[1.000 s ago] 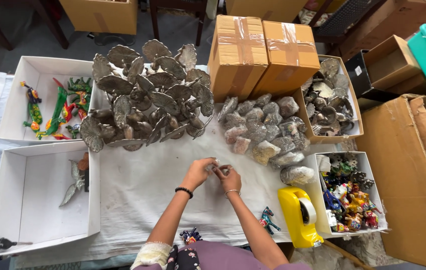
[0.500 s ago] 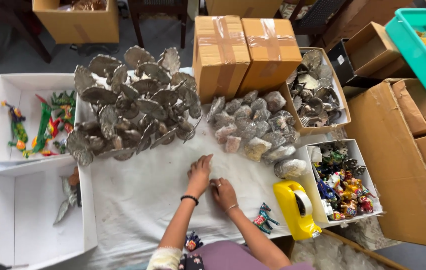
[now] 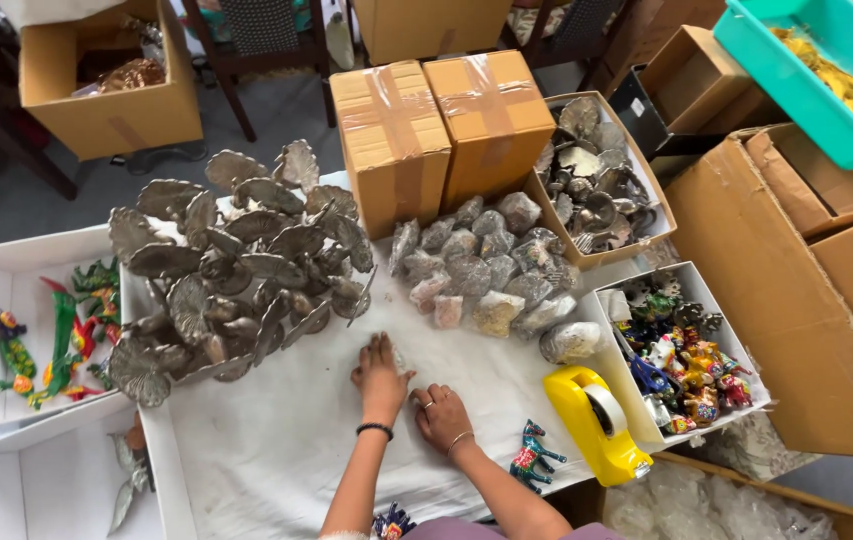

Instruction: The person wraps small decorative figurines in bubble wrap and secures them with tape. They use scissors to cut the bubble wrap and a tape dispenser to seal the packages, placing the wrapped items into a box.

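My left hand point(image 3: 382, 378) lies palm down on the white cloth point(image 3: 277, 450), fingers pointing away from me, with a black band on its wrist. A small pale wrapped piece point(image 3: 399, 357) peeks out at its thumb side; whether the hand grips it is unclear. My right hand point(image 3: 441, 414), with a ring and a thin bangle, rests on the cloth just right of the left hand and holds nothing visible. Plastic-wrapped lumps point(image 3: 482, 265) lie in a pile beyond both hands.
A heap of grey metal leaf-shaped pieces point(image 3: 232, 270) sits left of the hands. Two taped cardboard boxes point(image 3: 442, 125) stand behind. A yellow tape dispenser point(image 3: 597, 420), a small painted horse point(image 3: 532, 455) and a white box of painted figurines point(image 3: 687, 350) lie to the right. White trays point(image 3: 7, 290) are at the left.
My hands have come down from holding something small between them to resting on the cloth. The camera has moved closer and shifted, so the table looks larger.
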